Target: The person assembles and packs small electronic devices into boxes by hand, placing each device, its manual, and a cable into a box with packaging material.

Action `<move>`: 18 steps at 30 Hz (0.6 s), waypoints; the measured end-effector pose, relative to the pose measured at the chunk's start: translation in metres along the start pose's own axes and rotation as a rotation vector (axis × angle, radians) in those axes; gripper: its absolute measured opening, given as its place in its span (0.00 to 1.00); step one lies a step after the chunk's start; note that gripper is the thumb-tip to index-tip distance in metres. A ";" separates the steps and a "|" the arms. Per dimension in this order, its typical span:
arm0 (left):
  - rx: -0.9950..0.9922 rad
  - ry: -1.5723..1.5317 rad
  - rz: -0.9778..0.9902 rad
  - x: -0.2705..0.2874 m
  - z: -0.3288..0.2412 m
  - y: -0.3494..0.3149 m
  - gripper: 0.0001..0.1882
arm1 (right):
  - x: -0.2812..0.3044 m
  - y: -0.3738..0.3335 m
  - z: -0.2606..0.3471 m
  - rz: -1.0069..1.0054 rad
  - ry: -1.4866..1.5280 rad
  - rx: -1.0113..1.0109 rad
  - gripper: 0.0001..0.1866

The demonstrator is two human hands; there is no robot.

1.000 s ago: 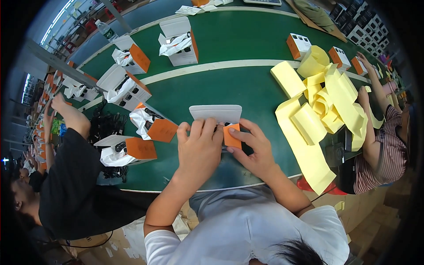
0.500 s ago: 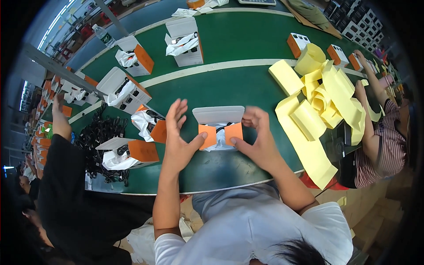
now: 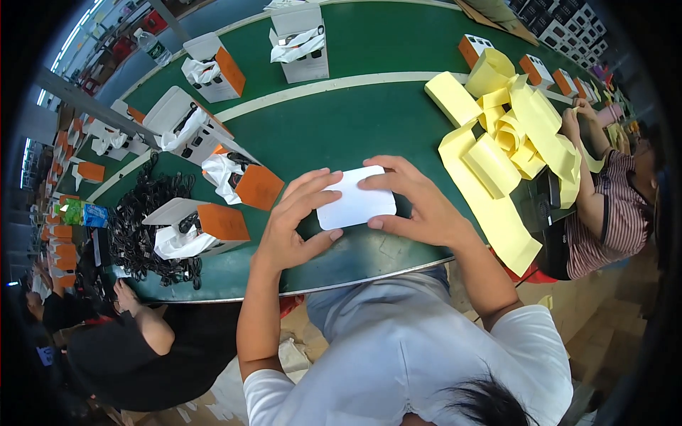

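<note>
Midway along the worktop's [image 3: 334, 128] near edge, the box [image 3: 357, 199] looks closed, its tuck uncertain; the left hand [image 3: 295, 221] and right hand [image 3: 415, 202], half-curled, hold its ends. Leftward, open boxes [image 3: 260, 189] remain unclosed.

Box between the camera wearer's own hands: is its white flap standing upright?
No, the white flap lies flat across the top, between the left hand and the right hand.

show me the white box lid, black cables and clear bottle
white box lid [image 3: 357, 201]: head view, middle of its top
black cables [image 3: 135, 226]: head view, middle of the heap
clear bottle [image 3: 152, 47]: head view, its body
</note>
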State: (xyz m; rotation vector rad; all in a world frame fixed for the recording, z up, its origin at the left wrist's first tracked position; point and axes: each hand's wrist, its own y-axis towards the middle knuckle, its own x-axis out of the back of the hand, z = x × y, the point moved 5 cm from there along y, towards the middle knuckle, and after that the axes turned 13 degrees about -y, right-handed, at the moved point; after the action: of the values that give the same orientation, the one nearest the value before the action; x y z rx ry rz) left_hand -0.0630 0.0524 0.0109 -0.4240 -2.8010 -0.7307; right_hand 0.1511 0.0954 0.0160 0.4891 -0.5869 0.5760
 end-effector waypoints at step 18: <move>-0.119 0.347 -0.050 -0.013 0.005 -0.017 0.19 | -0.011 -0.011 -0.002 -0.130 -0.078 0.054 0.20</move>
State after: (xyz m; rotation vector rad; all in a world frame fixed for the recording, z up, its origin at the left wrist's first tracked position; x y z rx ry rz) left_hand -0.0567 0.0378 -0.0040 -0.2212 -2.4592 -0.8909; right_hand 0.1508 0.0843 0.0047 0.5985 -0.6102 0.4515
